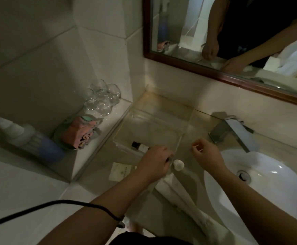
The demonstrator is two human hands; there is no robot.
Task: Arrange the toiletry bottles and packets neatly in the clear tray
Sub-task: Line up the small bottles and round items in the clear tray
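Observation:
The clear tray [154, 112] sits on the counter against the wall. A small bottle with a dark cap [140, 146] lies inside it at the near edge. My left hand [155, 162] is curled at the tray's near right corner and seems to grip the rim there. To the right, above the counter, my right hand [208, 153] pinches a small pale item [196, 145] between thumb and forefinger. A round white puff [178, 165] lies on the counter between my hands. A flat white packet [120, 171] lies in front of the tray, to its left.
A white basin [261, 181] with a metal tap [232, 131] is at the right. A white towel [184, 195] hangs over the counter's front. On the left ledge stand glasses [102, 97], a folded cloth on a dish [80, 132] and a blue pump bottle [43, 145]. A mirror [232, 41] hangs behind.

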